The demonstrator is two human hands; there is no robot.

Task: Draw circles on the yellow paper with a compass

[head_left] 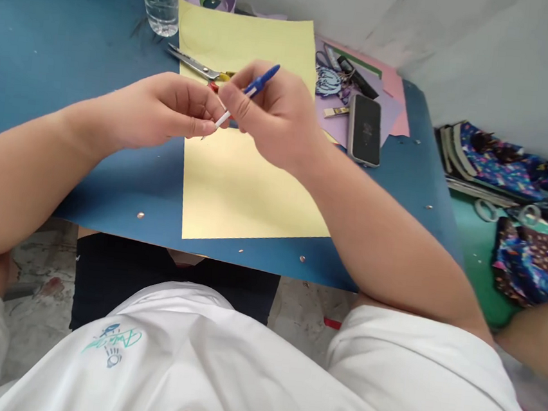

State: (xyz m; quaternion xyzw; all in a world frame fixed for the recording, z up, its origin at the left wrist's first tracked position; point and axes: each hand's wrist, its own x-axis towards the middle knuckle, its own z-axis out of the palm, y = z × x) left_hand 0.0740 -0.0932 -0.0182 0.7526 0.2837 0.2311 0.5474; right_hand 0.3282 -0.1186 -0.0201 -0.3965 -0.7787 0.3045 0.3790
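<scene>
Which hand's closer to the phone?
Right. The right hand is left of the phone, apart from it, above the yellow paper; the left hand is farther left, at the white end of the pen.

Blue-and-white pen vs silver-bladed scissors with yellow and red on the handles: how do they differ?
The blue-and-white pen is held between the left hand and right hand; the silver-bladed scissors lie on the yellow paper sheet.
The pen's tip points lower left in the picture; the scissors' tips point upper left, past the sheet's edge.
Shared: the hands partly hide both.
</scene>
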